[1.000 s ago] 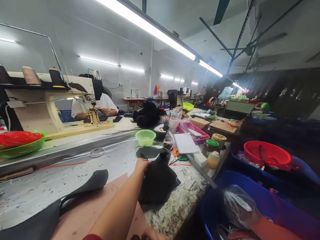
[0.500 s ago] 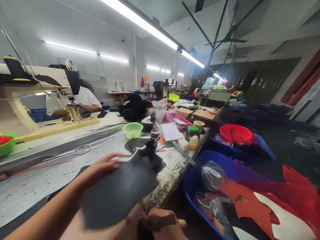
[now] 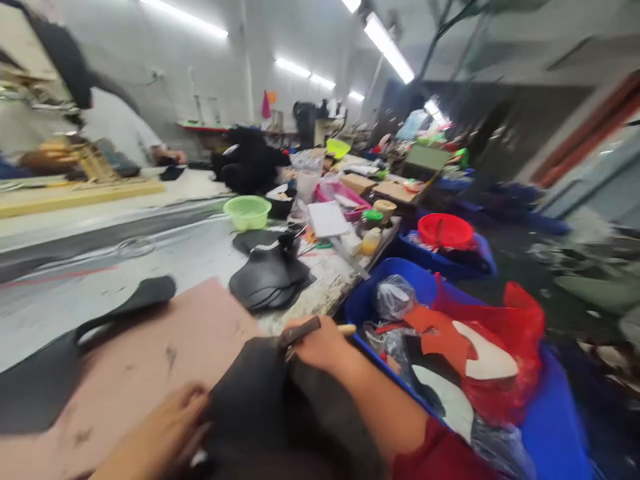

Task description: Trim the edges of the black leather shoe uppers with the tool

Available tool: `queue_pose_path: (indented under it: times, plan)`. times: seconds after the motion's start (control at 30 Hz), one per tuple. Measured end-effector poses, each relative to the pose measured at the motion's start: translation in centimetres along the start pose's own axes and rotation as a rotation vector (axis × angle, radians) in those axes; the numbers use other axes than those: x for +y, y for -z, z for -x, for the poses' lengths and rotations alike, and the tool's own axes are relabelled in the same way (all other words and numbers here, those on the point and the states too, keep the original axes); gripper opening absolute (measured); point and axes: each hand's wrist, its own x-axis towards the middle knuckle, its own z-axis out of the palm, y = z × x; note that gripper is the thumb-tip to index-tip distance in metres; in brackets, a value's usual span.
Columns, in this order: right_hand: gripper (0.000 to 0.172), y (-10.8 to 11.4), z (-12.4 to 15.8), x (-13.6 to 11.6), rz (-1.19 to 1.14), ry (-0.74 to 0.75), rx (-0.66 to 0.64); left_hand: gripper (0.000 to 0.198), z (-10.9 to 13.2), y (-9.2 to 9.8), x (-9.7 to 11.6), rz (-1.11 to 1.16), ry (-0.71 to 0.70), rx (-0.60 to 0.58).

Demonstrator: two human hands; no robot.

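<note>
My right hand (image 3: 317, 341) is wrapped round a hammer (image 3: 299, 331) with a dark head and a pale handle end, over the bench's front edge. My left hand (image 3: 183, 420) is blurred at the bottom, its fingers curled at the left edge of a black sheet piece (image 3: 250, 390). That piece hangs toward the bottom of the view below the hammer. A pinkish board (image 3: 170, 333) lies under and left of it. Further left rests another curved black piece (image 3: 40, 380). Black cut pieces (image 3: 267, 273) are piled behind the board.
A blue tub (image 3: 563, 400) with red and white scraps and a red bag stands at the right. Behind it is a red basin (image 3: 445, 230). A green basket (image 3: 247, 212), a notebook (image 3: 327, 219) and jars sit further back. Another person's hand (image 3: 170, 157) shows beside a sewing machine.
The view has tilted down and shifted. My left hand has come back toward me from the black pieces, one of which now lies on the pile. More of my right arm shows.
</note>
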Motion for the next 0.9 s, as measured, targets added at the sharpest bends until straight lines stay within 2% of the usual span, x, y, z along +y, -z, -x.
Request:
queue_pose_path:
  times: [0.1,0.17,0.23,0.37,0.5,0.63,0.8,0.9]
  plan:
    - [0.021,-0.1,-1.0,-1.0,0.123,0.051,-0.075,0.039,0.4,-0.2,1.4,0.014,-0.031,-0.097]
    - [0.020,-0.3,-1.7,-1.8,0.183,0.102,-0.072,0.035,-0.6,0.0,2.3,0.047,-0.017,-0.142]
    - [0.019,-0.6,-2.5,-2.6,0.223,0.138,-0.046,0.020,-2.1,0.1,2.9,0.069,0.030,-0.170]
    - [0.020,-1.2,-4.0,-3.7,0.292,0.129,-0.056,0.014,-4.4,-0.8,3.8,0.067,0.220,-0.095]
    - [0.018,-1.6,-4.6,-3.5,0.295,0.139,-0.101,0.019,-4.9,-2.3,4.2,0.186,0.328,-0.021]
    - [0.018,-1.6,-4.5,-3.1,0.278,0.166,-0.086,0.022,-4.7,-3.0,4.1,0.221,0.240,0.057]
    - [0.020,-1.1,-4.7,-3.1,0.258,0.203,-0.116,0.026,-4.8,-3.2,4.0,0.045,0.077,0.056]
    - [0.021,-0.7,-5.0,-3.3,0.251,0.193,-0.079,0.027,-4.9,-3.1,4.2,-0.056,0.029,0.049]
